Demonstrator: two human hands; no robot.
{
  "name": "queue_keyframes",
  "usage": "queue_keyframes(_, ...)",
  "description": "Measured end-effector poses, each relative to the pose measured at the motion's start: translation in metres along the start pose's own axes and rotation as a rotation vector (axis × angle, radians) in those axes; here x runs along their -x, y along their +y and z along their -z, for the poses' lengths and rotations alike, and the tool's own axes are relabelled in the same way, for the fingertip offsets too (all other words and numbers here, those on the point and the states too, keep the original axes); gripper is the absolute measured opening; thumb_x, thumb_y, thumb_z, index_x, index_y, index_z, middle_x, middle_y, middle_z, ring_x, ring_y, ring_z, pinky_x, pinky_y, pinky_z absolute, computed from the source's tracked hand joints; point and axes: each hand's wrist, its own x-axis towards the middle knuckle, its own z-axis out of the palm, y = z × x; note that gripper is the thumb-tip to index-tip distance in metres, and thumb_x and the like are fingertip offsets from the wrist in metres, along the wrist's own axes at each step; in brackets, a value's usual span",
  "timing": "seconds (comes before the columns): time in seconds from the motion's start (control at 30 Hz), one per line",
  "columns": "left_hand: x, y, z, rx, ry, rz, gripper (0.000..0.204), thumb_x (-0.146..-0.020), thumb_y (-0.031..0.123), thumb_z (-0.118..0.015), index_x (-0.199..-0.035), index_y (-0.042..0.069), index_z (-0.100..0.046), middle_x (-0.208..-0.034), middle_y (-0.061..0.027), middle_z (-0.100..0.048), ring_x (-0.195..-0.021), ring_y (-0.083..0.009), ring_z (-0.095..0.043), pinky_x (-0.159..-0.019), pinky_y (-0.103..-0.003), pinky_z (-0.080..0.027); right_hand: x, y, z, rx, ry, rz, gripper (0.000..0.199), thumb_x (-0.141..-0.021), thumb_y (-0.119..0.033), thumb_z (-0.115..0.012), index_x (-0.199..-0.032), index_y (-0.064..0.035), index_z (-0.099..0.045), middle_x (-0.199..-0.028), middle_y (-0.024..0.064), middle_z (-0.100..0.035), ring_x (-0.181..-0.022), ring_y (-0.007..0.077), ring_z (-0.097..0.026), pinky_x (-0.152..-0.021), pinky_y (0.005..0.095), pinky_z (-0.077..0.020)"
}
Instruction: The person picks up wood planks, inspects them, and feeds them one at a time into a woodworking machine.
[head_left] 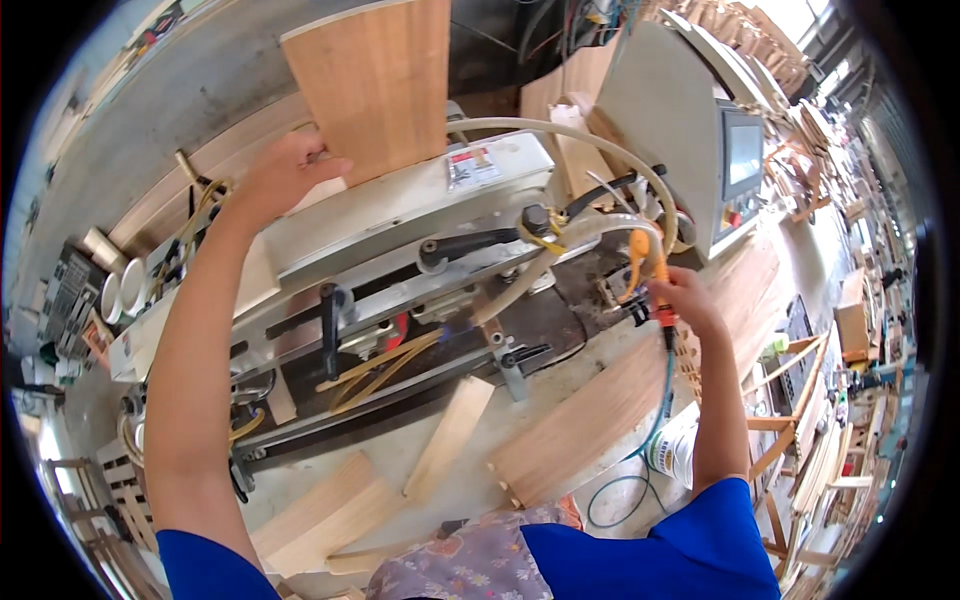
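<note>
My left hand [285,170] reaches up and grips the lower left edge of a light wooden board [375,80] that stands upright on top of a white woodworking machine [400,205]. My right hand [685,295] is shut on an orange air blow gun [648,270], whose teal hose [655,420] hangs down toward the floor. The gun's nozzle points at the machine's black levers and pale tubing [560,225].
Several wooden boards [580,420] lie on the work surface in front of me. A grey control panel with a screen [735,160] stands at the right. White cups [120,290] sit at the left. Stacks of wooden frames [830,400] fill the right side.
</note>
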Motion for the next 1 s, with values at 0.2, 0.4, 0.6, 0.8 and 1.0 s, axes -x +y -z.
queue_keyframes(0.2,0.003,0.008,0.008,-0.095,-0.075,0.113,0.040,-0.084,0.038,-0.068,-0.089,-0.001,-0.065,-0.065,-0.0081,-0.053,-0.061,-0.0175,-0.051,-0.057,-0.035,-0.038,-0.020,-0.082,0.019,-0.485,0.132,0.482,0.022,-0.093,-0.029,-0.055,-0.086,-0.0082,-0.054,-0.062,-0.0003,-0.050,-0.048,0.0080,-0.046,-0.044,0.0224,-0.0343)
queue_keyframes(0.4,0.003,0.011,0.006,-0.008,-0.079,0.189,0.039,-0.084,0.039,-0.068,-0.091,0.000,-0.066,-0.059,-0.0042,-0.048,-0.056,-0.0130,-0.045,-0.055,-0.032,-0.035,0.036,-0.083,0.027,-0.799,-0.261,0.612,0.063,-0.092,-0.051,-0.053,-0.117,0.0063,-0.052,-0.084,0.0169,-0.065,-0.044,0.0138,-0.055,-0.036,0.0203,-0.0417)
queue_keyframes(0.6,0.004,0.014,0.008,-0.050,-0.082,0.174,0.036,-0.084,0.035,-0.068,-0.095,0.001,-0.067,-0.060,-0.0041,-0.050,-0.058,-0.0149,-0.046,-0.056,-0.034,-0.037,0.099,-0.021,-0.040,-0.639,-0.679,-0.034,0.051,-0.085,-0.027,-0.069,-0.121,0.0057,-0.051,-0.095,0.0188,-0.068,-0.050,0.0156,-0.060,-0.046,0.0266,-0.0483)
queue_keyframes(0.8,0.000,0.006,0.013,-0.059,-0.053,0.098,0.033,-0.083,0.032,-0.069,-0.097,0.002,-0.068,-0.065,-0.0093,-0.056,-0.061,-0.0168,-0.049,-0.060,-0.033,-0.040,0.143,-0.002,-0.054,0.122,-0.409,-0.099,0.018,-0.084,-0.018,-0.069,-0.084,0.0003,-0.068,-0.073,0.0062,-0.069,-0.073,0.0146,-0.065,-0.072,0.0291,-0.0495)
queue_keyframes(1.0,-0.003,-0.010,0.070,0.045,0.004,0.077,0.028,-0.084,0.023,-0.069,-0.100,0.001,-0.068,-0.075,-0.0077,-0.063,-0.069,-0.0121,-0.054,-0.069,-0.030,-0.046,0.151,-0.080,0.010,0.426,-0.208,-0.146,0.006,-0.078,-0.001,-0.066,-0.083,0.0020,-0.069,-0.070,0.0052,-0.068,-0.062,0.0121,-0.064,-0.058,0.0284,-0.0520)
